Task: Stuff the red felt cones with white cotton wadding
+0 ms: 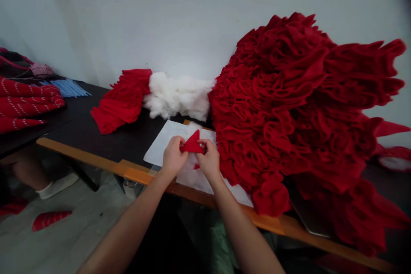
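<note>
Between my two hands is a small red felt piece (192, 142), pointed at the top, like a little cone. My left hand (174, 154) pinches its lower left corner, and my right hand (209, 158) pinches the lower right side. Both hands are over a white sheet (163, 141) at the table's front edge. A tuft of white stuffing (192, 127) shows just behind the red piece. Below it, between the hands, is a bit of white with a small red scrap (196, 166); what these belong to is partly hidden.
A huge heap of folded red felt pieces (272, 94) rises on the right, overhanging the sheet. White stuffing (180, 96) lies against the wall, beside a red felt stack (125, 98). Striped red fabric (25, 102) and blue strips (69, 87) are far left. Another person's leg (28, 169) shows below.
</note>
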`<state>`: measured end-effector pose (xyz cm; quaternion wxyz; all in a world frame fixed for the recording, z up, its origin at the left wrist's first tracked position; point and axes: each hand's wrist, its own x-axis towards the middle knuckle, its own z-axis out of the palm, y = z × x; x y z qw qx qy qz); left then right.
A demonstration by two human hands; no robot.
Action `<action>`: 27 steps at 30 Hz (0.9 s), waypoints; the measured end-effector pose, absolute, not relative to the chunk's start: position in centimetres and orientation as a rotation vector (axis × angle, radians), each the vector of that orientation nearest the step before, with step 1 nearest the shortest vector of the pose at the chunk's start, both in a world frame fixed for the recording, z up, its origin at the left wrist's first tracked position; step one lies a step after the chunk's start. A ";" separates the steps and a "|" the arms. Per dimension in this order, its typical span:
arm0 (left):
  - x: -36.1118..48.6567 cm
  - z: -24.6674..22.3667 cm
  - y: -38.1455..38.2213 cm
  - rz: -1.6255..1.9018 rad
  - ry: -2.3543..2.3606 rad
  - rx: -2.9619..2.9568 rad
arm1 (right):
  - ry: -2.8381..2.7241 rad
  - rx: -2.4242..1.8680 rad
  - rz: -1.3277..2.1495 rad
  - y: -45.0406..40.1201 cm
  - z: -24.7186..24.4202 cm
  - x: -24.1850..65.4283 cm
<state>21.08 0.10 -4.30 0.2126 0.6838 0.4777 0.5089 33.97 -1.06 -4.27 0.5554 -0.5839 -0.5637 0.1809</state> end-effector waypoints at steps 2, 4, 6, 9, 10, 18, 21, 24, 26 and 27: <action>20.8 -4.1 -0.1 1.386 1.162 1.892 | -1.331 -1.326 0.457 -1.1 -4.2 34.2; 20.5 -3.9 -0.2 1.368 1.079 1.894 | -1.336 -1.283 0.497 -1.3 -4.2 34.4; 20.3 -3.9 -0.2 1.371 1.095 1.928 | -1.377 -1.228 0.572 -1.6 -4.2 34.4; 20.5 -3.9 -0.2 1.408 1.155 1.958 | -1.439 -1.225 0.617 -2.0 -4.4 34.4; 20.7 -3.9 -0.3 1.424 1.165 1.958 | -1.434 -1.266 0.595 -2.0 -4.4 34.5; 19.3 -3.7 -1.0 1.465 0.881 1.443 | -1.246 -1.271 0.657 -2.1 -3.1 35.1; 18.9 -3.0 -1.2 1.357 0.756 0.923 | -1.225 -1.138 0.788 -2.4 -2.2 34.5; 19.6 -2.1 -1.4 1.097 0.618 0.525 | -1.272 -1.060 0.895 -2.4 -1.7 33.7; 20.1 -1.7 -1.4 1.034 0.576 0.408 | -1.263 -1.059 0.903 -2.5 -1.9 33.5; 20.3 -1.6 -1.2 1.040 0.573 0.377 | -1.228 -1.074 0.884 -2.7 -2.2 33.6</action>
